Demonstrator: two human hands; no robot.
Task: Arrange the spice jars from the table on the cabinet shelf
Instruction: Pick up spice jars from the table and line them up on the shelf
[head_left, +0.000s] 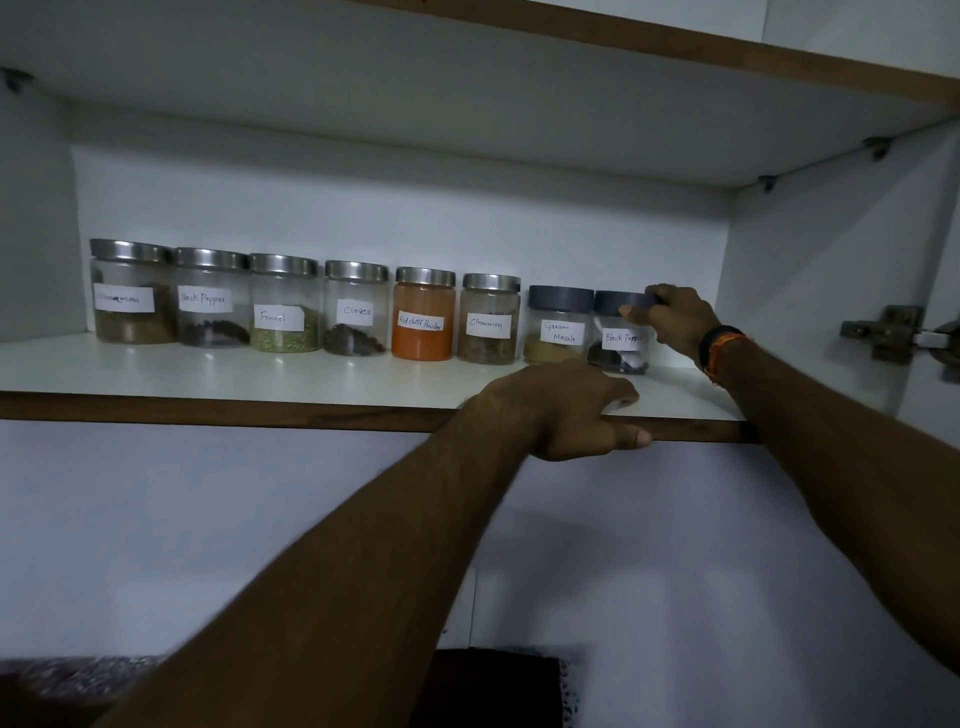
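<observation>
8 spice jars stand in 1 row along the back of the white cabinet shelf, running from 9 o'clock toward 3 o'clock, all upright and close together. The 6 on the left are clear with steel lids; the 2 on the right are smaller with dark grey lids. Each bears a white handwritten label.

From the left: a jar with a smudged label over brown powder, a "Black Pepper" jar with dark grains, a "Fennel" jar with green seeds, a "Cloves" jar, a "Red chilli Powder" jar filled almost to the lid with orange powder, a "Cinnamon" jar, a "Garam Masala" jar with a low layer of yellow-brown powder, and last the small "Black Pepper" jar, holding dark contents and something white.

The right hand reaches in from 4 o'clock and grips the grey lid of that last jar, thumb in front and fingers curled behind it. A dark band and orange thread circle its wrist.

The left hand holds the brown front edge of the shelf at about 6 o'clock from the grey-lidded pair, fingers on top and thumb along the edge.

A metal door hinge sits on the cabinet wall at 3 o'clock. Another shelf board spans overhead.
</observation>
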